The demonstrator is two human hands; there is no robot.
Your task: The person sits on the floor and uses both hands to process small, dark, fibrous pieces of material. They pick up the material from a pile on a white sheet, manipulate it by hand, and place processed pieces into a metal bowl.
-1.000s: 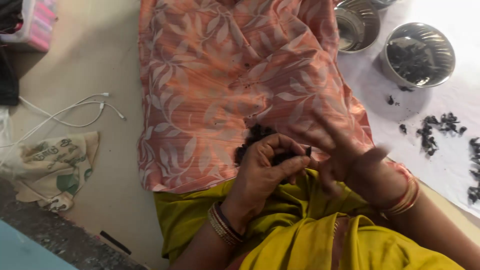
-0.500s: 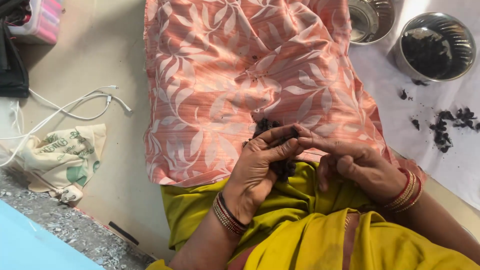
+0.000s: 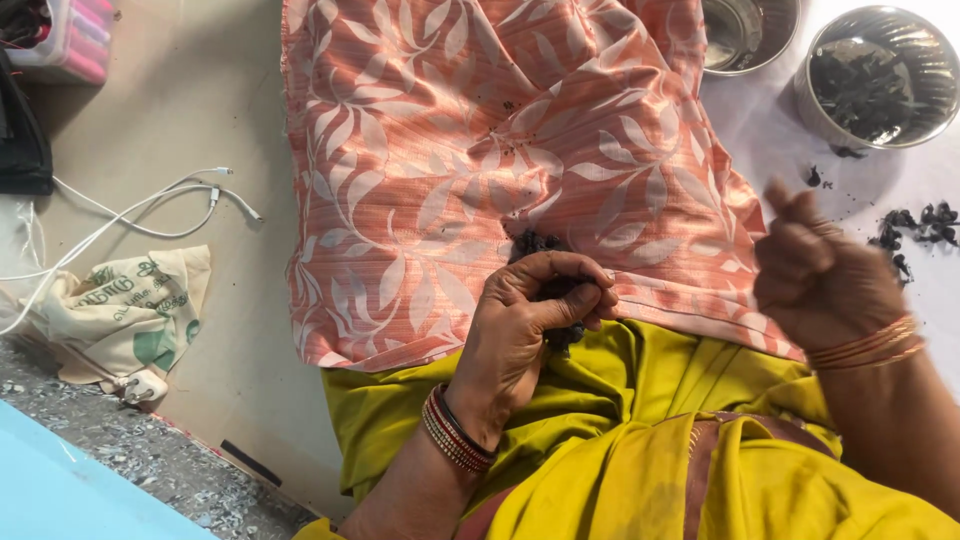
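While the left hand point(image 3: 530, 320) curls around a dark, crumpled clump point(image 3: 548, 290) at centre frame, fingers closed on it over the lap, the right hand point(image 3: 820, 280) is lifted at right, fingers loosely bunched; whether it holds a piece cannot be told. Sorting looks partly done, as a guess: one steel bowl point(image 3: 875, 75) at upper right holds a heap of dark shrivelled bits, a second steel bowl point(image 3: 750, 35) beside it is cut off by the frame edge, its contents unclear, and loose bits point(image 3: 915, 225) lie scattered on the white sheet point(image 3: 770, 150); the clump in hand remains. Peach cloth point(image 3: 450, 150), ribbed weave, pale leaf print, covers the lap. Yellow fabric point(image 3: 620, 440), soft folds, below. Bangles on both wrists. White cable point(image 3: 150, 210) and printed cloth bag point(image 3: 120, 310), left, on a smooth beige floor.
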